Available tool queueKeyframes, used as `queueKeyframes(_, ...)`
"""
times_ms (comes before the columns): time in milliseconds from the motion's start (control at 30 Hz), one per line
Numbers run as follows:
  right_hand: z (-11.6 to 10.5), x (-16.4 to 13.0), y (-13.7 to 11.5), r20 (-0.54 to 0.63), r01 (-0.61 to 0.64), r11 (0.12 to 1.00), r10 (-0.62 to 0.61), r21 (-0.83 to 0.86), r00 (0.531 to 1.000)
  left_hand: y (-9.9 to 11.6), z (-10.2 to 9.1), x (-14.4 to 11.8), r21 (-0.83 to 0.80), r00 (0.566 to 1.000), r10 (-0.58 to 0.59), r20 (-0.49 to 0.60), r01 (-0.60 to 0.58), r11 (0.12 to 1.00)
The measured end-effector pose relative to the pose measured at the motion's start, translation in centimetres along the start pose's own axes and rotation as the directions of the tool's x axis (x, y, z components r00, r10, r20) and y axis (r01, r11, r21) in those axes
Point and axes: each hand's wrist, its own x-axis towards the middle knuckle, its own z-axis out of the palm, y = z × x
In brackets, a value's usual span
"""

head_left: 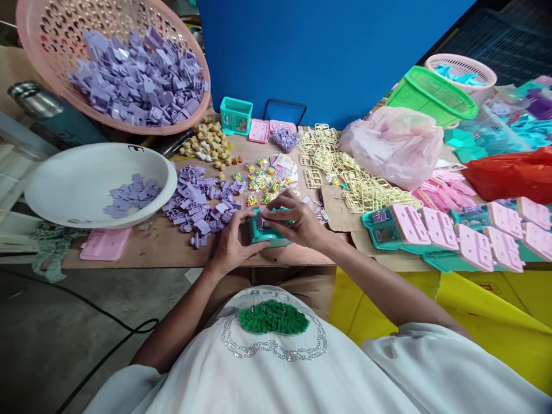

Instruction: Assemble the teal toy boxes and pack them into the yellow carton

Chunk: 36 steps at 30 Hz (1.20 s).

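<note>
At the table's front edge sits a small teal plastic box (276,237). My left hand (233,241) grips its left side, thumb along the near side and fingers at the far left corner. Over the top of the box, my right hand (297,221) is closed, its fingertips pinching a small purple plastic piece (260,219) at the box's left end. The fingers partly cover the box's inside. Left of the box lies a heap of purple plastic pieces (200,201). Beyond it are small bags of colourful parts (263,181) and printed cards (284,165).
A pink basket (202,109) of purple parts and a white bowl (52,195) stand left. Cream plastic frames (362,184) and a pinkish plastic bag (392,144) lie right of centre. Teal boxes with pink lids (444,227) line the right front edge. A blue panel (310,57) rises behind.
</note>
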Motion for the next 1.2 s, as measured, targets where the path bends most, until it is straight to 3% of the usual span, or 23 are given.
queueKeyframes(133, -0.2, -0.1, 0.3, 0.013, 0.035, 0.999, -0.035, -0.019, 0.999, 1.1, 0.2, -0.2, 0.023, 0.999, -0.015, -0.037, 0.016, 1.0)
queueKeyframes(233, -0.9, 0.2, 0.7, 0.103, 0.158, 0.985, -0.164, 0.069, 0.981, 1.3, 0.0, -0.2, 0.03, 0.999, -0.028, -0.038, 0.029, 0.999)
queueKeyframes(367, -2.2, 1.3, 1.7, 0.28, 0.245, 0.96, -0.274, 0.133, 0.92, 1.3, -0.7, -0.1, 0.038, 0.999, -0.042, 0.0, 0.042, 0.998)
queueKeyframes(533, -2.9, 3.3, 2.6, 0.388, 0.266, 0.943, -0.325, 0.199, 0.862, 1.2, -1.5, 0.3, -0.014, 0.993, -0.114, 0.02, 0.114, 0.993)
queueKeyframes(700, -3.1, 5.1, 2.7, 0.524, 0.297, 0.936, -0.353, 0.191, 0.775, 0.7, -1.5, 0.4, -0.067, 0.987, -0.16, 0.012, 0.16, 0.985)
queueKeyframes(967, -4.6, 6.3, 1.4, 0.584, 0.344, 0.924, -0.374, 0.168, 0.721, 0.6, -1.8, 0.3, -0.011, 0.99, -0.134, 0.039, 0.134, 0.991)
queueKeyframes(1100, -4.7, 6.5, 1.1, 0.632, 0.42, 0.895, -0.412, 0.148, 0.656, 0.6, -2.2, 0.5, -0.004, 0.987, -0.142, 0.078, 0.143, 0.99)
queueKeyframes(1200, -4.4, 7.1, 1.1, 0.635, 0.466, 0.874, -0.438, 0.135, 0.636, 0.5, -2.7, 0.7, -0.049, 0.983, -0.139, 0.12, 0.146, 0.988)
